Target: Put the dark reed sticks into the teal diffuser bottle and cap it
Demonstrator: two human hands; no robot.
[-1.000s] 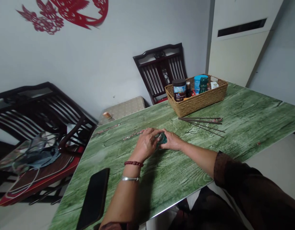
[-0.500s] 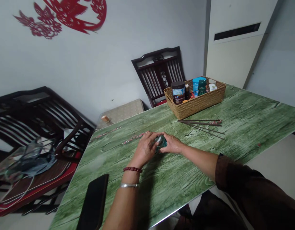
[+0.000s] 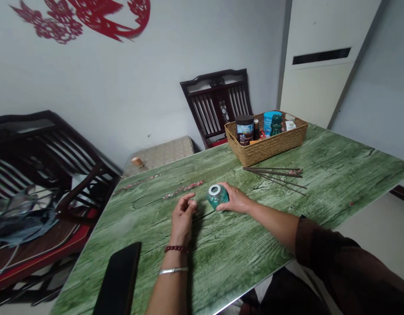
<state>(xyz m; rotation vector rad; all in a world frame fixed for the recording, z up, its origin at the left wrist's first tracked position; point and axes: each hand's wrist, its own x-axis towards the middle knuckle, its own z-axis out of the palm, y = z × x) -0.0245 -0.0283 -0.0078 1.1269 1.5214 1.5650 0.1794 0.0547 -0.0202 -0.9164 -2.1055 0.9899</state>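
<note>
A small teal glass bottle [image 3: 216,196] with a silver-rimmed open mouth stands on the green wood-grain table [image 3: 241,245]. My right hand [image 3: 235,200] is wrapped round its right side and holds it. My left hand [image 3: 183,215] sits just left of the bottle, apart from it, fingers curled in a pinch; whether anything small is in them I cannot make out. A red bead bracelet and a silver bangle are on my left wrist.
Several thin dark sticks [image 3: 275,173] lie to the right of the bottle. A woven basket [image 3: 266,146] with jars and bottles stands at the far edge. A black phone [image 3: 118,284] lies near the front left edge. Dark wooden chairs [image 3: 218,103] stand behind and to the left.
My left hand has come off the top of the bottle and drawn back toward me. The bottle's silver mouth, hidden before, is now uncovered. My right hand keeps its hold.
</note>
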